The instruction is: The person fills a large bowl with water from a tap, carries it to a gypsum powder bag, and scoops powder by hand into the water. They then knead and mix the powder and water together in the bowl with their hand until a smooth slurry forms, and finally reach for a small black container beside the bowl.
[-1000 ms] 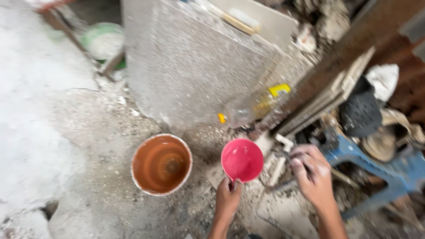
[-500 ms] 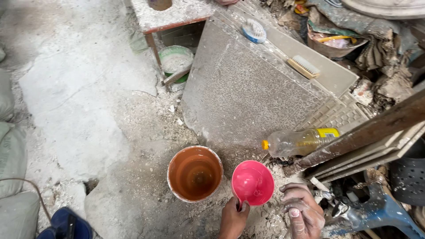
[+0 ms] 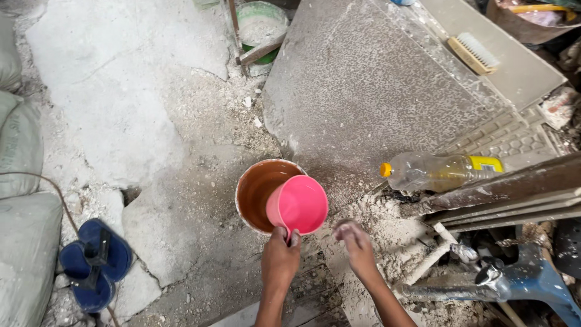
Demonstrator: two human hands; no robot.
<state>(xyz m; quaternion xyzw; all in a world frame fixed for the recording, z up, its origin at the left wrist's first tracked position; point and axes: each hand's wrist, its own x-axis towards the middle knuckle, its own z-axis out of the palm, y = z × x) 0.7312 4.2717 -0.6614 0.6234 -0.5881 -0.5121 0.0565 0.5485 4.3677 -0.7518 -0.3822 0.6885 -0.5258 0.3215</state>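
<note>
Down on the dusty floor (image 3: 151, 121), the left hand (image 3: 280, 257) grips the handle of a pink cup (image 3: 298, 204), holding it over the near rim of an orange-brown bucket (image 3: 257, 189). The right hand (image 3: 356, 245) hovers just beside it, blurred, fingers loosely curled around nothing. A plastic bottle (image 3: 439, 171) lies nearby.

We see a pink cup (image 3: 298, 204) of smooth, faintly glossy plastic; the brown bucket (image 3: 261, 191) beside it looks like plastic too, matt and stained inside, its rim crusted white; the leaning slab (image 3: 375, 91) is rough, speckled stone, dusted grey; the bottle (image 3: 439, 172) is clear scuffed plastic with a yellow cap; the floor (image 3: 121, 115) is cracked, gritty concrete; the brush (image 3: 474, 53) has a wooden back.
</note>
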